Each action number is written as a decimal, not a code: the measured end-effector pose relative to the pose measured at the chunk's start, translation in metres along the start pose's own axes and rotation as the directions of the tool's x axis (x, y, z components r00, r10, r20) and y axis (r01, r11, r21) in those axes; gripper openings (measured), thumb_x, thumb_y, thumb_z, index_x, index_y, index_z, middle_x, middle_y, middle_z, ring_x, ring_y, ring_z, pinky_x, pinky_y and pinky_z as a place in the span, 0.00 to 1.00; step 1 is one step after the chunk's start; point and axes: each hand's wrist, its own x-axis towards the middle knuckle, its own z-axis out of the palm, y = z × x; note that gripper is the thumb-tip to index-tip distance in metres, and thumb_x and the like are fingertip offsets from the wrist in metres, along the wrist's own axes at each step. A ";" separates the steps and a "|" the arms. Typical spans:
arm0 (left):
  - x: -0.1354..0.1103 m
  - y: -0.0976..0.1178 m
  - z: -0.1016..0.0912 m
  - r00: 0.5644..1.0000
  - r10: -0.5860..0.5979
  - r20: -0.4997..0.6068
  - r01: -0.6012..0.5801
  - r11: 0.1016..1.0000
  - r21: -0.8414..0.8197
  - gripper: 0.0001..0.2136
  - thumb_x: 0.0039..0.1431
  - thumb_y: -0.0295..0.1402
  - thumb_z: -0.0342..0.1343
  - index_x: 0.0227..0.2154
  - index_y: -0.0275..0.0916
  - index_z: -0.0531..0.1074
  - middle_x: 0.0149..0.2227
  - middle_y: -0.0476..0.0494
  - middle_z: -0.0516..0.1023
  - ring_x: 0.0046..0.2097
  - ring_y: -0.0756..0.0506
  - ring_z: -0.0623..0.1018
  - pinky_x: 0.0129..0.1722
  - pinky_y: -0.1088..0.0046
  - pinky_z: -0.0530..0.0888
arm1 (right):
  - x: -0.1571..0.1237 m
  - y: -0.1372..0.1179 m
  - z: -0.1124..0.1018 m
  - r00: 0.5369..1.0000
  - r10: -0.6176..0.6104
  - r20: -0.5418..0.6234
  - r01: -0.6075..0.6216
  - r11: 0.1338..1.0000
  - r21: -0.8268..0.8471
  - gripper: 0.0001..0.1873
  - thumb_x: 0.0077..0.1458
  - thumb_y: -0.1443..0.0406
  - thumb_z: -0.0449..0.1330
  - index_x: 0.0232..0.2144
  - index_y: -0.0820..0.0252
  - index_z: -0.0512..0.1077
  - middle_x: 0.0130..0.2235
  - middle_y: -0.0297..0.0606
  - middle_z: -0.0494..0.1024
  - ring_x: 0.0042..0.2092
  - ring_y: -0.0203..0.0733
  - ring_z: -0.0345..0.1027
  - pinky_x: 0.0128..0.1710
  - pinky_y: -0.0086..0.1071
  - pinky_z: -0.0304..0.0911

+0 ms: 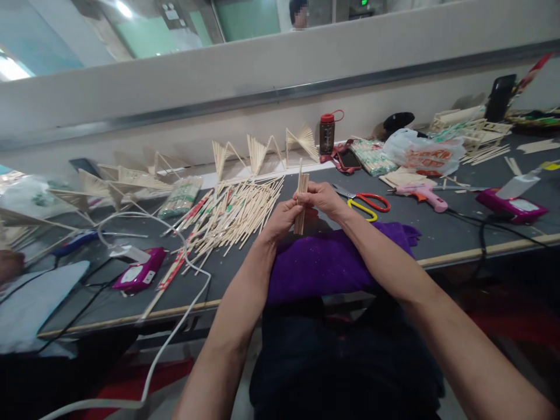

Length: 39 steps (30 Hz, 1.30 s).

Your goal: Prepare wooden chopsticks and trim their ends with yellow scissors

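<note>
Both hands are closed on one small upright bundle of wooden chopsticks over the table's front part. My left hand grips the bundle from the left, and my right hand from the right, with the fingertips meeting in front. One stick pokes up above the others. Beneath my forearms lies a folded purple cloth along the table edge. To the left spreads a loose pile of chopsticks. Scissors with red and yellow handles rest right of my right hand.
Fan-shaped stick structures stand along the wall, near a red-capped bottle. A pink glue gun lies at right. Purple power boxes sit on both sides, and a white cable hangs over the edge. Another person's hand shows far left.
</note>
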 end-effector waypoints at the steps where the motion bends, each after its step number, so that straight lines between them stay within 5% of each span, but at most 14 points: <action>1: 0.001 0.000 -0.001 1.000 0.018 -0.021 -0.018 0.999 -0.026 0.16 0.45 0.40 0.63 0.31 0.31 0.73 0.27 0.40 0.78 0.30 0.44 0.78 0.36 0.67 0.74 | 0.000 0.000 0.001 1.000 0.006 -0.003 -0.006 1.000 0.023 0.15 0.44 0.56 0.61 0.28 0.63 0.74 0.28 0.31 0.69 0.29 0.31 0.60 0.29 0.26 0.55; 5: 0.006 0.003 -0.007 0.968 0.016 -0.250 -0.065 0.980 -0.187 0.14 0.48 0.38 0.60 0.34 0.33 0.70 0.29 0.41 0.78 0.33 0.44 0.79 0.39 0.63 0.74 | 0.000 0.004 0.001 0.990 0.139 0.000 -0.137 0.981 0.135 0.20 0.49 0.50 0.58 0.31 0.63 0.73 0.29 0.35 0.74 0.27 0.31 0.63 0.25 0.26 0.55; 11: 0.007 0.007 -0.020 0.882 -0.036 -0.470 -0.141 0.932 -0.335 0.11 0.54 0.33 0.53 0.40 0.34 0.67 0.38 0.38 0.78 0.41 0.45 0.78 0.46 0.63 0.72 | -0.007 0.007 0.007 0.874 0.456 0.170 -0.466 0.884 0.025 0.25 0.52 0.47 0.55 0.27 0.65 0.73 0.26 0.43 0.78 0.22 0.34 0.66 0.17 0.26 0.53; 17: 0.006 0.005 -0.019 0.836 0.051 -0.547 -0.251 0.921 -0.297 0.10 0.57 0.34 0.51 0.39 0.34 0.66 0.39 0.38 0.77 0.40 0.45 0.79 0.45 0.64 0.72 | -0.010 0.014 0.024 0.898 0.397 0.190 -0.379 0.917 -0.122 0.12 0.46 0.59 0.62 0.21 0.63 0.72 0.21 0.37 0.75 0.18 0.31 0.62 0.14 0.24 0.51; 24: 0.004 0.007 -0.016 0.815 0.091 -0.572 -0.306 0.906 -0.291 0.09 0.56 0.33 0.52 0.38 0.34 0.67 0.36 0.40 0.78 0.37 0.46 0.79 0.42 0.65 0.73 | -0.014 0.014 0.025 0.907 0.355 0.227 -0.329 0.933 -0.144 0.09 0.44 0.62 0.61 0.19 0.62 0.70 0.19 0.34 0.73 0.18 0.30 0.61 0.14 0.23 0.50; 28: -0.003 0.011 -0.020 0.876 0.064 -0.478 -0.240 0.918 -0.316 0.09 0.55 0.33 0.54 0.37 0.34 0.68 0.35 0.40 0.79 0.36 0.45 0.79 0.40 0.64 0.73 | -0.014 0.013 0.010 0.903 0.353 0.246 -0.263 0.905 -0.334 0.08 0.43 0.63 0.62 0.20 0.63 0.73 0.17 0.34 0.72 0.17 0.32 0.61 0.15 0.25 0.51; 32: -0.011 0.012 -0.014 0.985 -0.016 -0.172 -0.035 0.957 -0.287 0.13 0.50 0.37 0.60 0.35 0.34 0.70 0.31 0.40 0.79 0.32 0.44 0.80 0.35 0.67 0.74 | -0.010 -0.001 -0.011 0.982 0.176 0.076 -0.170 0.982 -0.079 0.14 0.47 0.58 0.60 0.28 0.64 0.76 0.22 0.35 0.72 0.20 0.30 0.59 0.18 0.25 0.51; 35: -0.015 0.011 -0.005 0.999 -0.048 -0.002 0.047 0.984 -0.171 0.16 0.48 0.41 0.62 0.35 0.33 0.72 0.30 0.39 0.79 0.32 0.43 0.80 0.34 0.68 0.74 | -0.007 -0.016 -0.020 0.997 0.076 0.019 -0.078 0.982 0.172 0.18 0.44 0.57 0.63 0.37 0.63 0.75 0.23 0.30 0.69 0.20 0.27 0.54 0.19 0.25 0.49; 39: -0.017 0.010 0.003 0.990 -0.069 0.120 0.074 0.996 -0.045 0.18 0.49 0.43 0.61 0.35 0.31 0.73 0.30 0.37 0.80 0.33 0.43 0.80 0.37 0.66 0.73 | -0.008 -0.031 -0.020 0.999 0.010 0.050 -0.020 0.983 0.185 0.18 0.44 0.57 0.64 0.36 0.63 0.75 0.21 0.27 0.64 0.18 0.25 0.48 0.17 0.25 0.44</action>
